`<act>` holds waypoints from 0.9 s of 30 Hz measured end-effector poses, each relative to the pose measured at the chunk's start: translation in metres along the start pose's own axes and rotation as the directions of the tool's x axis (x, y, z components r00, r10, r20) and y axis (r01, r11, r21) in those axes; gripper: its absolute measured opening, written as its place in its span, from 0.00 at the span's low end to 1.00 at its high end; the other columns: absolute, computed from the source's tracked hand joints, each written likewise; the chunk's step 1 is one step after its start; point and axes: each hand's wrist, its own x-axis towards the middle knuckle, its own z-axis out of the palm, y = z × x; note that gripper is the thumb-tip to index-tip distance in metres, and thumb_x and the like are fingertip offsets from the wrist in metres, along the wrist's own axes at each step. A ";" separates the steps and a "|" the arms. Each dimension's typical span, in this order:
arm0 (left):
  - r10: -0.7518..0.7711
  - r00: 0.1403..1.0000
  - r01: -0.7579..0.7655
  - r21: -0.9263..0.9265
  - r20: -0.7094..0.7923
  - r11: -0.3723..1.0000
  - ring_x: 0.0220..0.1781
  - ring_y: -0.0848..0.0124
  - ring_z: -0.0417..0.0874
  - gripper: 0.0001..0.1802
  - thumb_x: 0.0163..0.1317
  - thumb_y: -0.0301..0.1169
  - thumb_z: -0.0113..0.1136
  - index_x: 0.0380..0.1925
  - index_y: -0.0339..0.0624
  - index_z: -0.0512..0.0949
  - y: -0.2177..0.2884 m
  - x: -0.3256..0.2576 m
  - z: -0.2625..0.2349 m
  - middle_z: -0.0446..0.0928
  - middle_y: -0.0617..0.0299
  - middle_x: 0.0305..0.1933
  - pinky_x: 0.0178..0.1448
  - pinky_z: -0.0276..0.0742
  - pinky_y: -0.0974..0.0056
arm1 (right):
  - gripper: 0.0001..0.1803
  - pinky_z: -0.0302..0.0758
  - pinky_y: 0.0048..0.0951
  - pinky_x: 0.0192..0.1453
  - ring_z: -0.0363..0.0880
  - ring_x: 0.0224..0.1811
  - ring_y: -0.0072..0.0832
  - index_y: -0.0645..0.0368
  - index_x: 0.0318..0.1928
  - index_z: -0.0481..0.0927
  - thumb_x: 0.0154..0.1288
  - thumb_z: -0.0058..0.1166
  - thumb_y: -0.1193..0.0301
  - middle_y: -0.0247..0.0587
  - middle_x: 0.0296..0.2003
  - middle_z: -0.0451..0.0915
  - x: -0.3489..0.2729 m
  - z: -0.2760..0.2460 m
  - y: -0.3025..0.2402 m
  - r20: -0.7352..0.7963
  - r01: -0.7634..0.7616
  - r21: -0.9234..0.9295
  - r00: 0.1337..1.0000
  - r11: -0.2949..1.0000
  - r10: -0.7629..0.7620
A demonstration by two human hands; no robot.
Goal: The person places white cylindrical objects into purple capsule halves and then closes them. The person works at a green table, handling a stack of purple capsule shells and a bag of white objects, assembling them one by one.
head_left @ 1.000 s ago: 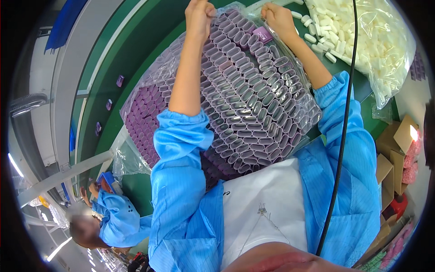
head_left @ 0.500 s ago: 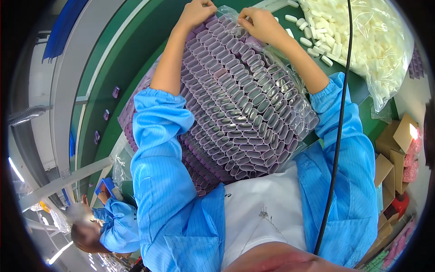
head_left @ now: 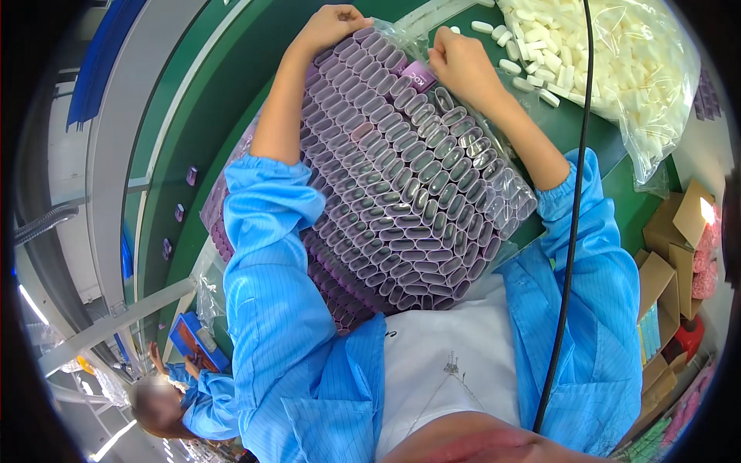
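A large clear plastic bag [head_left: 401, 185] packed with rows of small purple open-ended sleeves lies on the green bench in front of me. My left hand [head_left: 332, 23] grips the bag's far edge at the top. My right hand [head_left: 459, 65] is closed on the far right edge of the same bag, next to one purple sleeve lying flat on top [head_left: 417, 75]. Both forearms in blue sleeves reach over the bag.
A second clear bag of white oblong pieces [head_left: 610, 62] lies to the right, with loose ones spilled beside it. Cardboard boxes [head_left: 679, 247] stand at the right. A black cable [head_left: 571, 201] hangs down. Another person [head_left: 177, 393] in blue sits lower left.
Both hands have pulled the purple bag nearer and leftward; the hands now sit closer together at its far edge.
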 end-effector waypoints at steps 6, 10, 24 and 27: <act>0.334 0.927 -0.231 0.438 -0.172 0.869 0.44 0.66 0.73 0.12 0.51 0.39 0.67 0.31 0.43 0.82 0.064 -0.052 -0.006 0.75 0.63 0.39 0.51 0.71 0.63 | 0.08 0.73 0.45 0.39 0.76 0.34 0.51 0.63 0.36 0.72 0.58 0.54 0.72 0.53 0.33 0.76 -0.005 0.001 -0.003 -0.091 0.169 0.145 0.983 0.975 -0.157; 0.286 0.953 -0.169 0.613 -0.097 0.772 0.50 0.60 0.70 0.10 0.52 0.38 0.65 0.27 0.44 0.84 0.044 -0.054 -0.004 0.75 0.63 0.43 0.57 0.68 0.58 | 0.13 0.73 0.44 0.37 0.77 0.33 0.47 0.63 0.30 0.75 0.60 0.56 0.64 0.52 0.31 0.77 0.010 -0.028 0.000 -0.151 0.030 0.064 0.988 0.998 -0.021; 0.345 0.889 -0.116 0.581 -0.300 0.806 0.51 0.68 0.76 0.07 0.52 0.35 0.67 0.27 0.45 0.84 0.105 -0.093 -0.041 0.80 0.69 0.47 0.50 0.74 0.66 | 0.11 0.77 0.35 0.34 0.80 0.33 0.38 0.66 0.39 0.77 0.58 0.57 0.71 0.47 0.32 0.80 -0.003 -0.048 0.011 -0.008 -0.120 -0.428 0.992 0.896 0.128; 0.032 0.868 0.025 0.109 -0.495 0.994 0.41 0.74 0.80 0.07 0.55 0.32 0.66 0.27 0.39 0.83 0.120 -0.098 -0.021 0.82 0.65 0.41 0.45 0.75 0.72 | 0.10 0.73 0.25 0.33 0.78 0.30 0.26 0.66 0.43 0.75 0.63 0.53 0.73 0.43 0.31 0.80 0.004 -0.066 -0.020 0.033 -0.257 0.096 0.966 0.962 0.255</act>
